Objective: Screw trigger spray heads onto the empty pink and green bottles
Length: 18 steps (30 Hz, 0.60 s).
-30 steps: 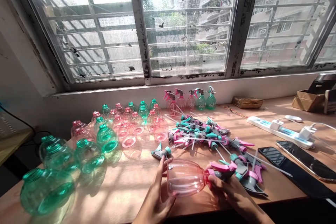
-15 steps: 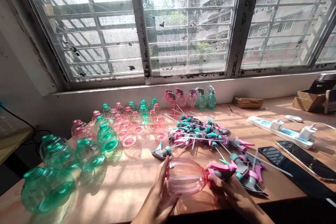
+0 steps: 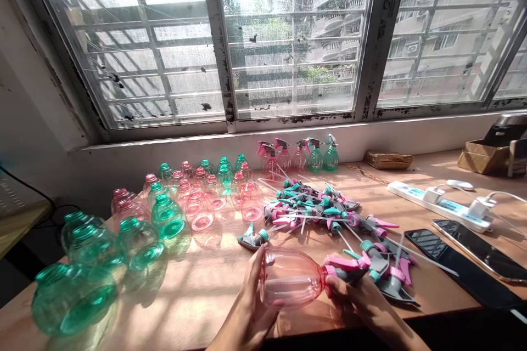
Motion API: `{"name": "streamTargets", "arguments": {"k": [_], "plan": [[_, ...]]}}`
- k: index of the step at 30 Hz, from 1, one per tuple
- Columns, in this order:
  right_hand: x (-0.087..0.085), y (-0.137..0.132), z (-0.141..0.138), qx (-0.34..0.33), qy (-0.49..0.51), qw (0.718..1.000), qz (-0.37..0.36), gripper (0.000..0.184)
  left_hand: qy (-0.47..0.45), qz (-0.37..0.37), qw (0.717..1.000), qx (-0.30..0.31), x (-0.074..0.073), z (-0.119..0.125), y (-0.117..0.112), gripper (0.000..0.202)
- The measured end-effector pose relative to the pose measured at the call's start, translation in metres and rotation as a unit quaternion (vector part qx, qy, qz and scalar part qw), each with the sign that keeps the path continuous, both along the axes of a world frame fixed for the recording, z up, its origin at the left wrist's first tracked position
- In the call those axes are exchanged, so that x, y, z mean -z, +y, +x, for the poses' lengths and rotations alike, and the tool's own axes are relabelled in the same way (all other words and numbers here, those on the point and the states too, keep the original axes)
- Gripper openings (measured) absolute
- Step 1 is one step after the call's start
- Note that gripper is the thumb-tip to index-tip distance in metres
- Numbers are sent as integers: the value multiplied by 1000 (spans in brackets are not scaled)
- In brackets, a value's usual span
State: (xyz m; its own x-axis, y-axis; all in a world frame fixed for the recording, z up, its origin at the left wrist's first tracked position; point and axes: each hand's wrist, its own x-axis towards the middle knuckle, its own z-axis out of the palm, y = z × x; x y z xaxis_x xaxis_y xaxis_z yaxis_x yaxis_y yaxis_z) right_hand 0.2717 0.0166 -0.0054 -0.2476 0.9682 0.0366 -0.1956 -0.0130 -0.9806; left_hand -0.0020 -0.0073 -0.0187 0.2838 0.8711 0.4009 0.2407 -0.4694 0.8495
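Note:
A clear pink spray bottle (image 3: 291, 278) lies sideways between my hands, its neck pointing right. My left hand (image 3: 256, 299) is closed around its base end, thumb below and fingers on the far side. At the neck, my right hand (image 3: 349, 293) grips a pink and grey trigger spray head (image 3: 343, 263), fingers at its pink collar. The collar sits against the bottle's mouth; whether it is threaded on I cannot tell. Just beyond the bottle's base lies a loose grey and teal spray head (image 3: 253, 238). A pile of pink, teal and grey spray heads (image 3: 313, 205) lies behind the bottle.
Several open green bottles (image 3: 74, 299) and pink bottles (image 3: 200, 209) stand at the left. Finished-looking bottles with spray heads (image 3: 315, 158) line the wall below the window. On the right lie two phones (image 3: 447, 263), a power strip (image 3: 440, 205) and a cardboard box (image 3: 480, 156).
Almost nothing differs. Both hands keep hold of the bottle and spray head, with the bottle shifted very slightly left.

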Motion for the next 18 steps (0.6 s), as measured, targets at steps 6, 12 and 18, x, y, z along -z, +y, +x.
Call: {"name": "streamTargets", "arguments": {"k": [6, 12, 18], "plan": [[0, 0, -1, -2, -28, 999, 26, 49, 11, -30, 999, 39, 2, -4, -2, 91], [-3, 0, -1, -3, -38, 999, 26, 53, 6, -45, 998, 53, -1, -5, -4, 93], [-8, -1, -2, -2, -49, 999, 22, 54, -14, -16, 1000, 15, -2, 2, 0, 82]]}}
